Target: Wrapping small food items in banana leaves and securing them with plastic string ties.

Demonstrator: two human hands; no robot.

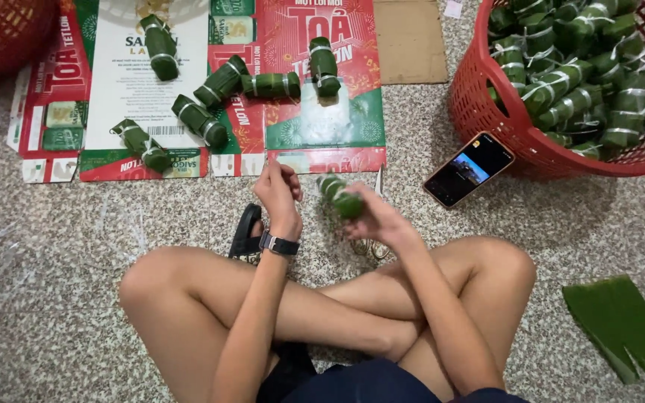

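Holding a leaf-wrapped cake (341,197) in the closed right hand (377,218), the left hand (278,190) pinches its string, which may slip loose if the grip relaxes.

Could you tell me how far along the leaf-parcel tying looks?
Seven tied parcels lie on the flattened cardboard. The right hand holds one parcel while the left hand pinches at its string. The red basket is heaped with tied parcels; whether those are done or waiting, I cannot tell.
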